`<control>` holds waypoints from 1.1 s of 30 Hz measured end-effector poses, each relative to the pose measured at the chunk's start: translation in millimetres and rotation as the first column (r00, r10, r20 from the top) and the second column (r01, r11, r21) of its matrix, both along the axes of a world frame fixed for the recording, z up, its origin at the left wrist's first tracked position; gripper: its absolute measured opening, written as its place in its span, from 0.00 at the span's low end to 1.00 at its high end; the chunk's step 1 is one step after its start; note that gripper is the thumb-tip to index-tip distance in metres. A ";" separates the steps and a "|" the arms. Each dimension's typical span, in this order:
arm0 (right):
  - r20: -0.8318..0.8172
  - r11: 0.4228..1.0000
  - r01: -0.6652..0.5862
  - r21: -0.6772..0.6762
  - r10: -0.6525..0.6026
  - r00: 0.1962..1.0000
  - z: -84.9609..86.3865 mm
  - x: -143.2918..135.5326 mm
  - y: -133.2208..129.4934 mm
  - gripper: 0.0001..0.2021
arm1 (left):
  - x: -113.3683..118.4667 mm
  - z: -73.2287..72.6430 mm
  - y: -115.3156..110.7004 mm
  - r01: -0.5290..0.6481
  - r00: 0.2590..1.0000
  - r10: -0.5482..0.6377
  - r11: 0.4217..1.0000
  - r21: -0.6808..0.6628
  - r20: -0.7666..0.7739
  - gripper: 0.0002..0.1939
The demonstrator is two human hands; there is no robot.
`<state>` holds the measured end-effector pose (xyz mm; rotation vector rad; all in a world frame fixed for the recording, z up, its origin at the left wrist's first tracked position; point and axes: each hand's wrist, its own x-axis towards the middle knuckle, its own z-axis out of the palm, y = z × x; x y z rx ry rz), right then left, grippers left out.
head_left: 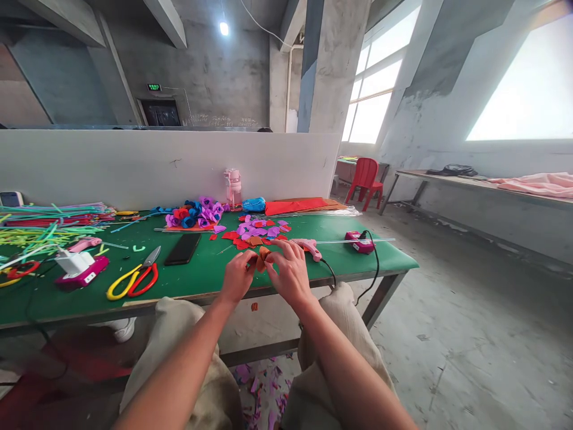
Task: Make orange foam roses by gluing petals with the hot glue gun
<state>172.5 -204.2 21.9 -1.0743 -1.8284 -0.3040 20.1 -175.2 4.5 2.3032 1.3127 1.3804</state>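
Note:
Between my two hands, just over the table's front edge, is a small orange-brown paper flower (262,258). My left hand (239,275) pinches it from the left with closed fingers. From the other side my right hand (290,270) grips it between thumb and fingers. Loose purple and red paper petals (257,230) lie just beyond my hands. Close to my right hand rests a pink glue gun (308,248) with a clear glue stick in its back. Finished-looking paper flowers (194,214) in purple, blue and red are heaped farther left.
Yellow-and-red handled scissors (134,278) and a black phone (182,249) lie left on the green table (179,286). Power blocks stand at both sides, the right one (359,242) with a cable hanging over the edge. A pink bottle (233,188) stands by the white partition (170,161).

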 end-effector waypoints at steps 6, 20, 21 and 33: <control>-0.461 0.965 -0.250 -0.083 0.185 0.868 10.0 13.1 -0.4 0.05 | -3.8 -0.7 3.8 -0.006 0.995 0.011 0.999 -0.046 0.098 0.07; -0.638 0.714 -0.591 -0.375 0.264 0.723 13.4 21.6 -0.5 0.14 | -4.5 10.9 -0.8 0.359 0.923 -0.287 0.881 -0.308 0.255 0.09; -0.628 0.689 -0.596 -0.412 0.259 0.734 14.3 22.2 -1.5 0.14 | -4.5 12.1 -1.8 0.377 0.919 -0.307 0.869 -0.320 0.248 0.09; -0.514 0.751 -0.548 -0.368 0.326 0.793 15.1 32.3 -3.8 0.11 | -6.3 17.4 -3.7 0.393 0.919 -0.346 0.848 -0.357 0.190 0.09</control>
